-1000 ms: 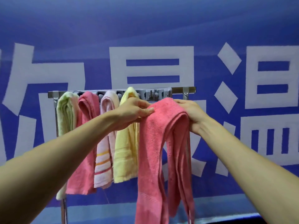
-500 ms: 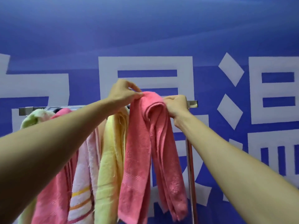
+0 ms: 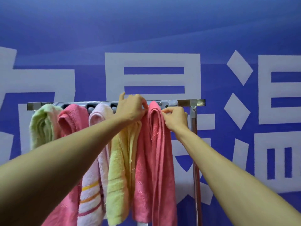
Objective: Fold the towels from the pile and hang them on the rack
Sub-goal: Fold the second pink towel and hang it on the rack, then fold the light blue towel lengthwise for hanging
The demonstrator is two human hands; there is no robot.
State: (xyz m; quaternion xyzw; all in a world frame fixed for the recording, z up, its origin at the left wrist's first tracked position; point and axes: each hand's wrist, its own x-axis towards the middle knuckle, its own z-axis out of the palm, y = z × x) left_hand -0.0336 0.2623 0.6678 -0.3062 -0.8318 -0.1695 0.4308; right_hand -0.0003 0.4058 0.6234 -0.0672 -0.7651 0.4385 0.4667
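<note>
Foreground space is filled by the left forearm (image 3: 68, 160) and the right forearm (image 3: 236, 173), both stretched up towards a rail. At their ends, the left hand (image 3: 130, 108) is curled over the crown of a folded coral-pink terry towel (image 3: 154, 144), with its fingertips pinched on the fold. The right hand (image 3: 175, 118) is closed in a pinch on the same towel's right edge, just below the top.

That towel is draped over the silver metal rack (image 3: 184, 102) as the rightmost of five, touching a pale yellow terry towel (image 3: 120, 168) on its left. Further left are hung a white towel with orange and pink stripes (image 3: 92, 185), a second pink towel (image 3: 71, 118) and a light green towel (image 3: 42, 126). Behind everything a blue wall with large white characters (image 3: 146, 30) is seen. The pile is not in view.

The rear half of the coral-pink towel is hidden, so its balance cannot be judged. If the halves are uneven, it may be dragged off the rail by the heavier side once released. Its front layers are already slightly splayed, and the fold could be opened by a sideways tug from the right hand. The yellow neighbour could be dislodged by the left wrist, which is laid across its top.
</note>
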